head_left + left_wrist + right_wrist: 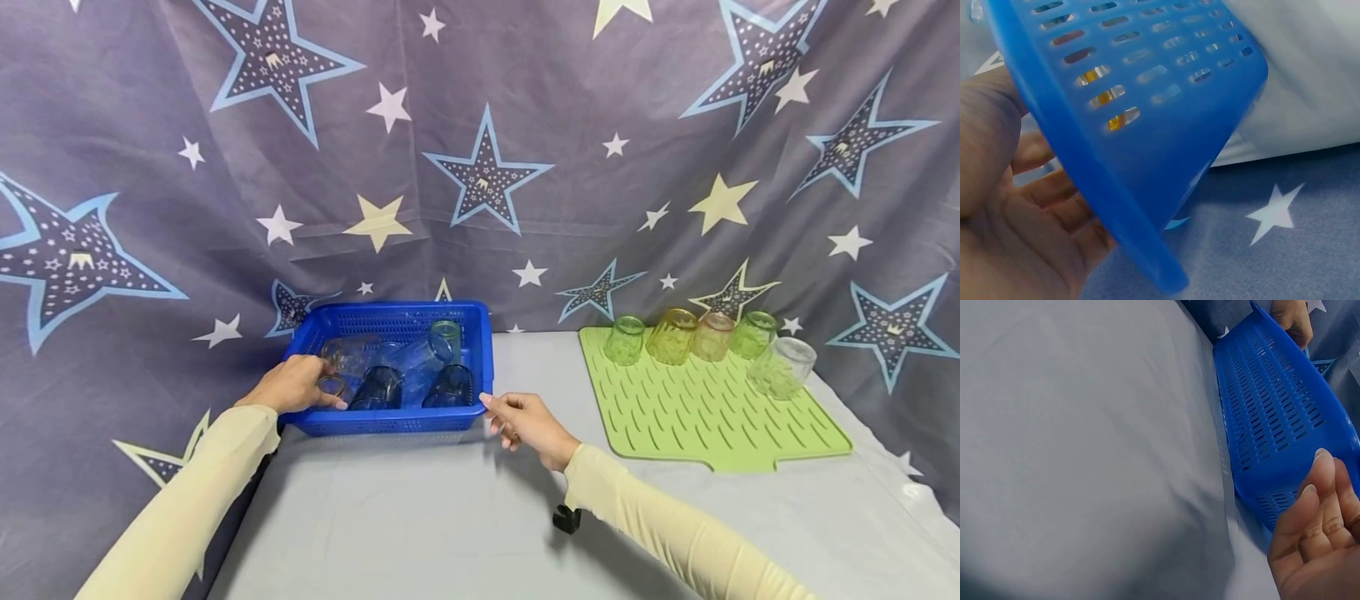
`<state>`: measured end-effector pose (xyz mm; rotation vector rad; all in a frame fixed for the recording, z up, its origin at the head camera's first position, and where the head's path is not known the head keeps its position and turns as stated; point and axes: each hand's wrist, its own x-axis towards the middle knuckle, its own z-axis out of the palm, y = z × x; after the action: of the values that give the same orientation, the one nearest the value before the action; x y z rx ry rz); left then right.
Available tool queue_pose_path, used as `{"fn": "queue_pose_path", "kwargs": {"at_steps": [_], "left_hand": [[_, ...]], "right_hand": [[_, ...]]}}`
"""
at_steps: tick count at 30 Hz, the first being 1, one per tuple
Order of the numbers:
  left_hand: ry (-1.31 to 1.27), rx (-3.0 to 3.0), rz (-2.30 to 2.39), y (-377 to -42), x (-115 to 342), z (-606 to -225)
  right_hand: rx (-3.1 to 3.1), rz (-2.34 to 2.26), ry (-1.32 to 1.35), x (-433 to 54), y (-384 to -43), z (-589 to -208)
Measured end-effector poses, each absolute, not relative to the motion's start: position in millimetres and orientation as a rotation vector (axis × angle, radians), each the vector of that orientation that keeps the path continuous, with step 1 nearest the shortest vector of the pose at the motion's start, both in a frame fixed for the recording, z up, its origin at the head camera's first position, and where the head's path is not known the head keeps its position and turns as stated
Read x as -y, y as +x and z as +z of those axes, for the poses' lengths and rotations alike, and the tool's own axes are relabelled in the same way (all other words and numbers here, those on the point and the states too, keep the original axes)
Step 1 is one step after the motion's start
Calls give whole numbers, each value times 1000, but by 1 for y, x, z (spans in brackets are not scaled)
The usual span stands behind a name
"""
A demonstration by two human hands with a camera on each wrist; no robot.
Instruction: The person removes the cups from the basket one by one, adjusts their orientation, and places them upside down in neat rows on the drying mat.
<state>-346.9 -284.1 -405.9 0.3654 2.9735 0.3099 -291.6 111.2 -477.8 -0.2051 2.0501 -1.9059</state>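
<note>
Reaching | left hand [302, 385] lay over basket [390, 422], near glass [332, 385] | right hand [531, 423] touched basket corner | both grips: indeterminate

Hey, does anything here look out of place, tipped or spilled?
The clear glass on the green mat looks slightly odd: it sits forward of the four coloured glasses and seems to lean, though the wide view may cause that. I see no spill or break.
</note>
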Motion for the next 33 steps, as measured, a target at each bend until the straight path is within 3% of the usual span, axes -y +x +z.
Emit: {"fn": "queue_pose_path", "kwargs": {"at_steps": [18,33], "left_hand": [[375,-3031,431,-348,294,-415],[332,-3210,477,-338,297,-397]], "right_hand": [[-2057,-1888,-189,-111,-291,-477],[-2064,-1903,-173,-110,-290,-475]]}}
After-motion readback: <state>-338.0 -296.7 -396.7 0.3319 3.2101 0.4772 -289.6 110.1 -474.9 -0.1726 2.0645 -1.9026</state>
